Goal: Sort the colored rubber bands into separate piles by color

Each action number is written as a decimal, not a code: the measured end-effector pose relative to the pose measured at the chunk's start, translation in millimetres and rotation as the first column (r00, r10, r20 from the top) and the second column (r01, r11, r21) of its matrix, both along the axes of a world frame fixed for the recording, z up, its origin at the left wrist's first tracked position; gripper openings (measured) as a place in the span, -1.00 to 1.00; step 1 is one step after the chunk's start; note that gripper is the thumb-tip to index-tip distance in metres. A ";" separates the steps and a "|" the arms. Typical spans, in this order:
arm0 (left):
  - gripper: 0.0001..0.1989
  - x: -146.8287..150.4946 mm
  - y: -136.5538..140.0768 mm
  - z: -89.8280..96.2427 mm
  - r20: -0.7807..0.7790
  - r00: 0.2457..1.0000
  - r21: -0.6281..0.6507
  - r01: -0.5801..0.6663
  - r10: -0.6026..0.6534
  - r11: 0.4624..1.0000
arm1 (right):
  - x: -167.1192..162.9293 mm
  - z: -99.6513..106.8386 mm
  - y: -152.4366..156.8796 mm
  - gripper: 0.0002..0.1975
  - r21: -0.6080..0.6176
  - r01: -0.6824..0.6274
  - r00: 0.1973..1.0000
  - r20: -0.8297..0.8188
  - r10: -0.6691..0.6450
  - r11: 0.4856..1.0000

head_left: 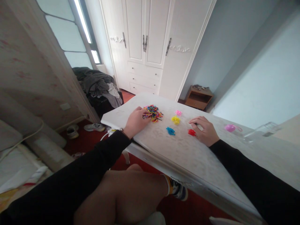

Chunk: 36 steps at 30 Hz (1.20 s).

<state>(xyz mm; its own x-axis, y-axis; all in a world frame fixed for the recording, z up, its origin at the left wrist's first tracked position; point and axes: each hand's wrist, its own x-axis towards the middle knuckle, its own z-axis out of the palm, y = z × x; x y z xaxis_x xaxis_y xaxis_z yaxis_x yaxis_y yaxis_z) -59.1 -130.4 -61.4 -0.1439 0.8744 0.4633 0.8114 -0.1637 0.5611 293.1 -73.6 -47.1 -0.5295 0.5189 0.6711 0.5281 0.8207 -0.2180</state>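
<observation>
A heap of small mixed-colour strands, possibly rubber bands [153, 113], lies on the white table. My left hand [137, 121] rests at the heap's left side, fingers extended and touching it. Farther right, my right hand [203, 129] is curled with thumb and fingertips close together; a small dark spot shows at the tips, too small to make out. Just under its thumb sits a red bunch [191, 132]. Between the hands are a blue bunch [170, 131], a yellow bunch [175, 120] and a pink bunch [178, 112].
On the table's right part lie a pink balloon-like thing [230, 127] and a clear glass jar [262, 131] on its side. Behind the table stand a white wardrobe [145, 79] and a small wooden cabinet [198, 101]. Clothes [98, 84] are piled at the left.
</observation>
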 end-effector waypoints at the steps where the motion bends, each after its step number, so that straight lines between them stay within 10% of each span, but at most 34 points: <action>1: -0.77 0.5 -0.2 0.2 -0.014 1.000 -0.006 0.009 -0.009 1.000 | 0.0 -0.2 0.3 -0.81 0.002 -0.004 1.000 -0.004 0.004 1.000; 36: -0.88 -0.5 -0.7 1.0 -0.095 0.994 -0.007 0.045 -0.045 0.999 | 1.7 -2.0 2.4 -0.80 -0.039 0.002 1.000 0.026 -0.001 0.999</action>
